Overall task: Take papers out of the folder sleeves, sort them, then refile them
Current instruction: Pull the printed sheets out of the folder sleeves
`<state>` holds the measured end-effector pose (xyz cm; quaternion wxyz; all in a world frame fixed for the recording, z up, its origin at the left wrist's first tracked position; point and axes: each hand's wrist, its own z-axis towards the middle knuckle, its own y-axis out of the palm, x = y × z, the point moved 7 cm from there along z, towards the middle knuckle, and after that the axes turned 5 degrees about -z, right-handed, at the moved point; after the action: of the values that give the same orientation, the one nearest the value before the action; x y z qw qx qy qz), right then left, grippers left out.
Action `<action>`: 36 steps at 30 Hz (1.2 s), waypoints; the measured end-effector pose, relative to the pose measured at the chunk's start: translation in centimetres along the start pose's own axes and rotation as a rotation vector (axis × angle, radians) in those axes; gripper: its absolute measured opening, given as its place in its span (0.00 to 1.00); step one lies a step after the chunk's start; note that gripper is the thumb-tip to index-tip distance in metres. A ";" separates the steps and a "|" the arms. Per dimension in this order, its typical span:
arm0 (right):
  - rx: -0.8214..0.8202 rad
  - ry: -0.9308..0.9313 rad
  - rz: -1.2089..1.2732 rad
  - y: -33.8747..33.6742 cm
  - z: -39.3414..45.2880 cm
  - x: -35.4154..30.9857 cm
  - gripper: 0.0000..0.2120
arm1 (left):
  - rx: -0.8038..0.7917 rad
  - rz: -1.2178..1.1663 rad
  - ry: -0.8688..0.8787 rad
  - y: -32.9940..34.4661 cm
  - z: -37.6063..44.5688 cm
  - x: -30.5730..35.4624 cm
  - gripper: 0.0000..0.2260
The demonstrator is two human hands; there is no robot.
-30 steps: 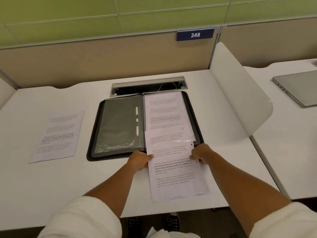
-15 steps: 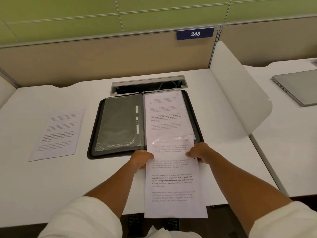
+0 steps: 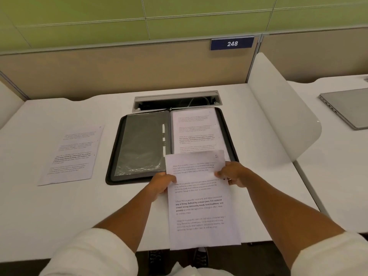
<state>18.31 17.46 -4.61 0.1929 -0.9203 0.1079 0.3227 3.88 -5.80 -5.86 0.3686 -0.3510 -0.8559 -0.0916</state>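
Left hand (image 3: 162, 183) and right hand (image 3: 232, 174) fingers pinch 1 printed sheet (image 3: 201, 204) over the open folder (image 3: 139, 144).

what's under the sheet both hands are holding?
The held sheet covers the folder's near right corner, the bottom of the filed page and bare desk. Its near end overhangs the desk edge. Anything else beneath is hidden.

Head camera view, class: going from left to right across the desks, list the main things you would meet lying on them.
Loose printed sheet → open black folder → sheet held in both hands → white curved divider → closed grey laptop.
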 end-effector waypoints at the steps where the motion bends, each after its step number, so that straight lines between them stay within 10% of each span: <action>1: 0.001 -0.011 0.039 0.2 0.2 -0.7 0.15 | 0.006 -0.051 0.009 -0.6 0.0 0.2 0.08; 13: 0.088 -0.109 0.335 6.1 2.0 -11.2 0.15 | 0.054 -0.153 0.093 -9.7 -0.4 2.9 0.08; 36: 0.026 -0.217 0.067 28.6 8.1 -27.3 0.08 | 0.580 -0.162 0.121 -37.7 3.5 3.6 0.11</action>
<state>-16.37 -2.87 -1.20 0.2043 -0.8733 0.1211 0.4253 -25.03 -30.19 -1.96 0.4950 -0.1559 -0.8481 0.1068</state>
